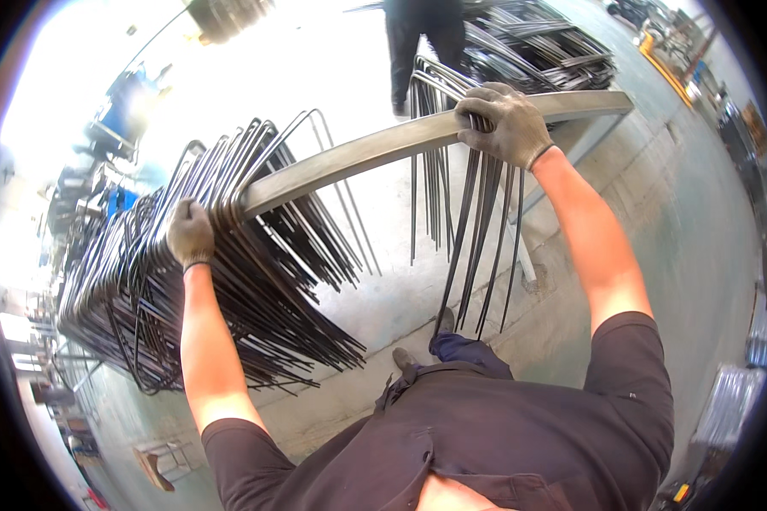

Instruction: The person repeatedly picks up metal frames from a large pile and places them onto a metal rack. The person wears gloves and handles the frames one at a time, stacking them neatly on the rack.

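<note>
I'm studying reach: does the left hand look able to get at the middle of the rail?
Probably yes: the left hand is closed at the big bunch of rods, and only part of that bunch seems between; the right hand is farther along the rail.

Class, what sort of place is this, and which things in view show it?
Probably a metalworking workshop or factory: bent metal rods hang packed along a metal rail, and a stack of metal pieces lies beyond.

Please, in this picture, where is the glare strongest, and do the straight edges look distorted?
Head view: strongest glare at upper left, bleaching the floor; head view: the metal rail looks bowed, likely from the fisheye lens.
</note>
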`<state>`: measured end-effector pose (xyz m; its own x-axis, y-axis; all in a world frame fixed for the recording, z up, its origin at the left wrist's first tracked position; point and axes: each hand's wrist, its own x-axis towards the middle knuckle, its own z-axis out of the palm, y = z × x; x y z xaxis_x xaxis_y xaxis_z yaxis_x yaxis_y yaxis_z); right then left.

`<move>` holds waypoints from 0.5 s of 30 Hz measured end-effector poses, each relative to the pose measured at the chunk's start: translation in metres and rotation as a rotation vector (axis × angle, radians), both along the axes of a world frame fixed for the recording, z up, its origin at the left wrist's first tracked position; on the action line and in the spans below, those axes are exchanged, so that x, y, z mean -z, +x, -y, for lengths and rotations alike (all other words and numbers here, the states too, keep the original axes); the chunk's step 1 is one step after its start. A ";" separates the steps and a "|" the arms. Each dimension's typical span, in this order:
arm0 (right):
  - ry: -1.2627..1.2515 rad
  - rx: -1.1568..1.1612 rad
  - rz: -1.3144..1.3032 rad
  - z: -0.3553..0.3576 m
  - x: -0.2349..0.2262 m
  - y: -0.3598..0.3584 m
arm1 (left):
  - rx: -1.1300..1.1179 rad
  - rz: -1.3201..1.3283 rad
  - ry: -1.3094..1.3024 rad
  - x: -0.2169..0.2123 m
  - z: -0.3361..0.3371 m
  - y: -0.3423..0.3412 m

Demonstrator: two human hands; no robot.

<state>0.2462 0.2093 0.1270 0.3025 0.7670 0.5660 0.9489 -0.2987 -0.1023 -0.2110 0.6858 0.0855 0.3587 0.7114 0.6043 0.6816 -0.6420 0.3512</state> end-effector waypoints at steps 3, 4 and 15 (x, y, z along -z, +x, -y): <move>-0.017 0.005 -0.026 0.027 -0.006 0.024 | -0.014 -0.030 0.029 0.002 -0.001 -0.002; -0.013 0.013 -0.032 0.034 -0.006 0.031 | -0.008 -0.039 0.037 0.000 0.000 0.001; 0.228 0.357 -0.103 0.106 0.026 0.059 | -0.048 -0.100 0.008 -0.007 0.013 0.007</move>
